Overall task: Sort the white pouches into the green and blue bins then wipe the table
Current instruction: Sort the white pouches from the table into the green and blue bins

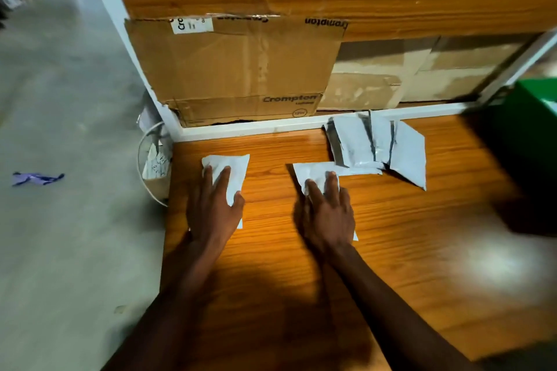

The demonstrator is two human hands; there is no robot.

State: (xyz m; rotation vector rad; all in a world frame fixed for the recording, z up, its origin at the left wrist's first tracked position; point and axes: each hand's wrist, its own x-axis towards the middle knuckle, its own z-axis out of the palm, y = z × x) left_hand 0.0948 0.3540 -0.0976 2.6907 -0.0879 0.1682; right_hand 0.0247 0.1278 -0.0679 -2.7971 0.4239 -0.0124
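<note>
On the wooden table, my left hand lies flat with straight fingers on a white pouch near the table's left edge. My right hand rests flat in the same way on a second white pouch at the middle. Behind it, several more white pouches lie in an overlapping pile against the white rail at the back. A green bin stands at the right edge, partly out of frame. No blue bin is in view.
A flattened cardboard box leans against the wooden back panel. Left of the table is a grey floor with a purple scrap on it. A wire basket holding papers hangs by the table's left corner.
</note>
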